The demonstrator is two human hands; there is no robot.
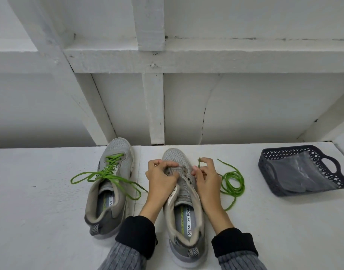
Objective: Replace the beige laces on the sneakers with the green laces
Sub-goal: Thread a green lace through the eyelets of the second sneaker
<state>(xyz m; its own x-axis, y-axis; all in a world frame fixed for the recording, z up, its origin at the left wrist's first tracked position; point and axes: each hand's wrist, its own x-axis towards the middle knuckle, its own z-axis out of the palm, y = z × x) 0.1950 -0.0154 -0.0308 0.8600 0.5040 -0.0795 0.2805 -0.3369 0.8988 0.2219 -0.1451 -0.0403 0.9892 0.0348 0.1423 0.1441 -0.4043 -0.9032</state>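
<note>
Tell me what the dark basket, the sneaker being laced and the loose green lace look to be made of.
Dark basket: looks like moulded plastic, matt, with a perforated lattice wall and cut-out handle. Sneaker being laced: grey woven mesh upper by its dotted texture, with smoother grey panels at the heel, maybe synthetic. Loose green lace: round textile cord, probably braided; the weave is too fine to tell.

Both sneakers grey mesh, beige lining, darker grey heels with a zigzag patch: left sneaker (108, 190) has a bright green lace (106, 172), right sneaker (183, 207) has a loose green lace (232, 184) beside it. Bench (40, 211) and wall white; basket (301, 170) dark blue-grey lattice with a grey liner. Sleeves (128, 254) grey ribbed, black cuffs.
</note>
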